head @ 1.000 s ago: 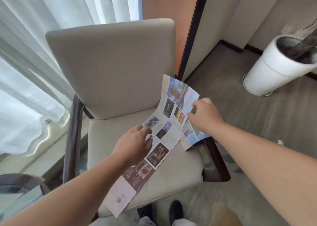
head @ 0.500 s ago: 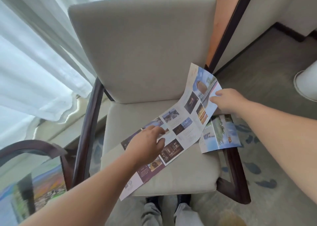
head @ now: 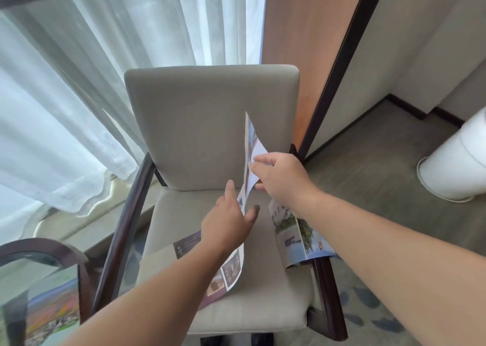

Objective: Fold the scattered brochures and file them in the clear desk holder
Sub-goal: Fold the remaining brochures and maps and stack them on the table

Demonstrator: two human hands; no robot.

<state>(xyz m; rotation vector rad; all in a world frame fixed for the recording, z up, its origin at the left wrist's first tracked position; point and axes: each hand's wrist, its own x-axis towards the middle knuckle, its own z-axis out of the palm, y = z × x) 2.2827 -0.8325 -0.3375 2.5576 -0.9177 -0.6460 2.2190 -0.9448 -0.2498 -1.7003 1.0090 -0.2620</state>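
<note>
Long brochure (head: 252, 149): held up nearly edge-on over the chair (head: 210, 124). Its upper end is raised in front of the backrest and its lower end trails onto the cushion.
Right hand (head: 280, 176): fingers and thumb are curled in a pinch on the upper panel.
Left hand (head: 227, 226): fingers are straight and the thumb is spread. The sheet runs between thumb and fingers at mid-length, and I cannot tell whether it is actually squeezed.
Second brochure (head: 301, 236): lies partly folded on the right edge of the seat, with one corner hanging over the armrest (head: 328, 287).
Clear desk holder: not in view.
Risk, crooked fold: the paper hangs twisted and limp between the two hands, so a crease pressed now would likely land off the printed panels (the existing folds should guide it, if the fingers find them).
Risk, slip or tear: there is only one sure pinch. A tug from the left hand could pull the sheet free or split it along a fold.
Risk, knock-off: the right forearm passes just above the second brochure, and a careless sweep could push it off the seat.
</note>
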